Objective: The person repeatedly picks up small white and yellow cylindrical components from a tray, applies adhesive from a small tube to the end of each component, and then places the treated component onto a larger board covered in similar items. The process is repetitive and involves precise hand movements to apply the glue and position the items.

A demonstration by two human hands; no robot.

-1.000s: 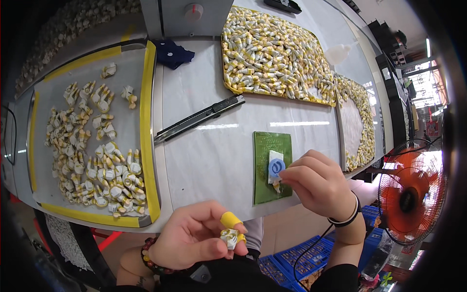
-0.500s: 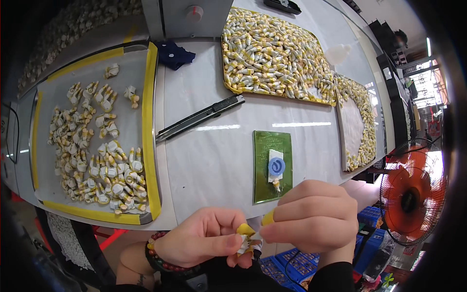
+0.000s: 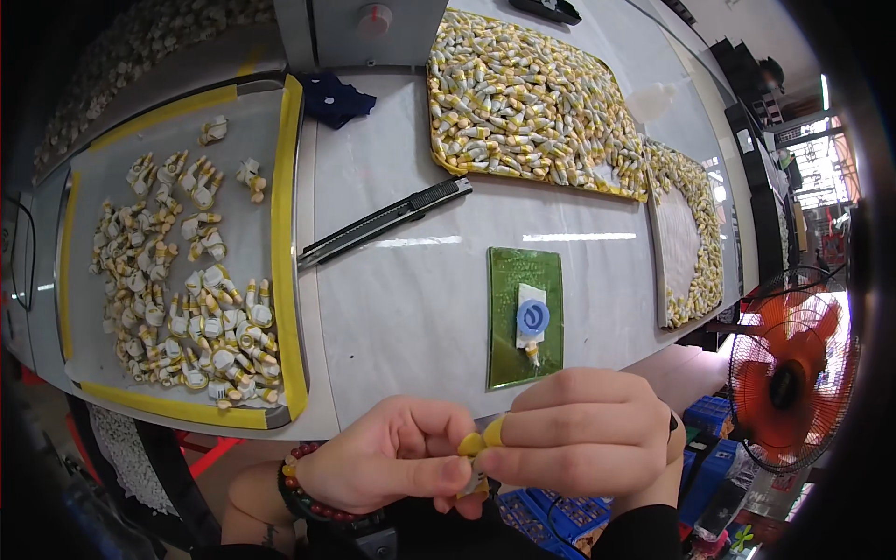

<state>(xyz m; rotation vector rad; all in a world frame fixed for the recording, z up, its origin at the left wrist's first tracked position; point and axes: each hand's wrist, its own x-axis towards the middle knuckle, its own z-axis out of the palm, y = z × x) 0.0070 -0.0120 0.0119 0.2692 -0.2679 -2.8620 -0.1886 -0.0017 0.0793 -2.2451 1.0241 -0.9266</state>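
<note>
At the near edge of the table, my left hand (image 3: 401,457) pinches a small white-and-yellow moulded piece (image 3: 474,481) between thumb and fingers. Most of the piece is hidden by the fingertips. My right hand (image 3: 588,434) is closed, its thumb and index fingertips meeting at the same piece; whatever they grip is covered. Yellow wraps show at the index fingertips of both hands. Just beyond the right hand lies a green mat (image 3: 504,350) bearing a blue round cap (image 3: 533,317) on a white block, with one small piece at its foot.
A yellow-taped tray (image 3: 289,215) on the left holds many white-and-yellow pieces. A black utility knife (image 3: 387,222) lies mid-table near a dark blue cloth (image 3: 338,101). Full trays (image 3: 532,103) stand at the back right. An orange fan (image 3: 789,373) and blue crates (image 3: 541,523) sit beyond the table.
My right hand has dropped slightly and come in closer to the left, its fingertips now against the piece. My left hand has hardly moved.
</note>
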